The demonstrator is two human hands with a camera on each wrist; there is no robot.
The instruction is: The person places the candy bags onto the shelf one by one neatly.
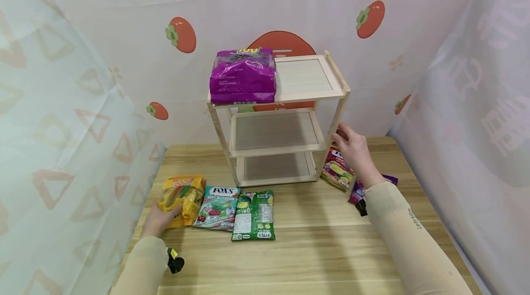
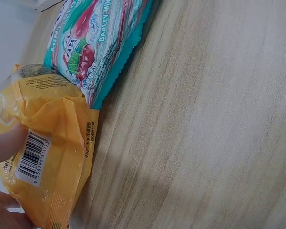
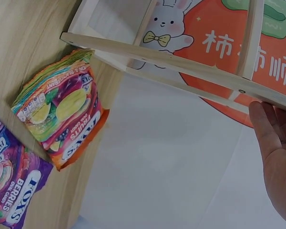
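while the left hand (image 1: 159, 221) pinches the yellow bag (image 1: 187, 199), a shove from the right hand (image 1: 353, 148), fingers fairly straight against the rack (image 1: 306, 76), could dislodge the upper purple bag (image 1: 243, 78).

Glossy, crinkled plastic forms the yellow bag (image 1: 189, 197) at lower left — the rack (image 1: 306, 76), mid-frame, is matt wood, the tabletop (image 1: 290, 263) (visibly grained) smooth.

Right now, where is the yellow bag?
In the head view, the yellow bag is at the left of the wooden table, gripped by the left hand, just left of the teal Fox's bag.
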